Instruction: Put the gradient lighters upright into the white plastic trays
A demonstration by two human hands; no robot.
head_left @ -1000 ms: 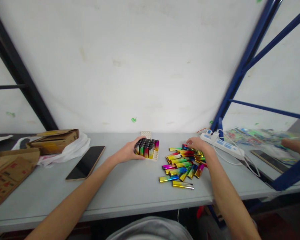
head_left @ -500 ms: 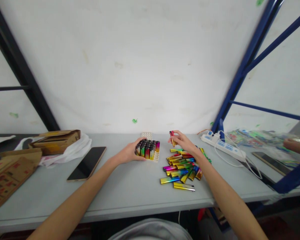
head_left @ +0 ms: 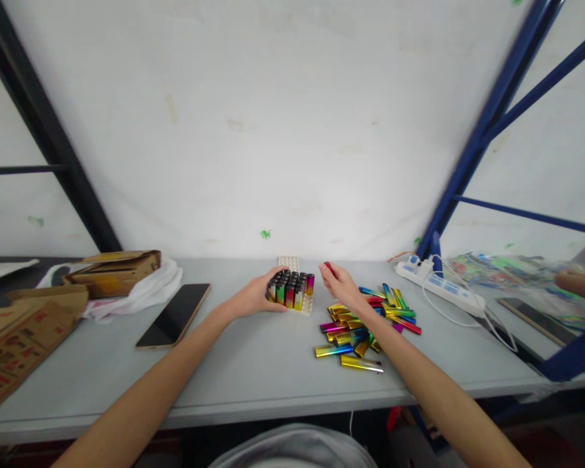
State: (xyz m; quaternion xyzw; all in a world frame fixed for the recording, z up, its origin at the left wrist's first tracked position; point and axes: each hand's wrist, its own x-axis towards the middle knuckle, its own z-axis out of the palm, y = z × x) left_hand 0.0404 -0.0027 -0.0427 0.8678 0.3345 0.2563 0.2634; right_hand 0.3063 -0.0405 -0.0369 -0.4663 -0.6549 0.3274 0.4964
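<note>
My left hand curls around the left side of a white perforated tray and the lighters standing in it. Those upright lighters have black tops and shiny coloured bodies, packed in close rows, with bare holes along the tray's right edge. Just right of the tray, my right hand pinches a single red lighter, mostly covered by the fingers. A loose heap of metallic lighters in gold, blue, green, red and purple lies beside and partly behind my right forearm.
Another white perforated tray lies by the wall. To the left are a phone, cardboard boxes and a white plastic bag. A power strip with cables lies right, near a blue frame post. Another person's hand shows beyond.
My right hand has moved slightly left, closer to the tray, and turned so its fingers cover more of the red lighter. My left hand stays around the tray. The view has shifted slightly.
</note>
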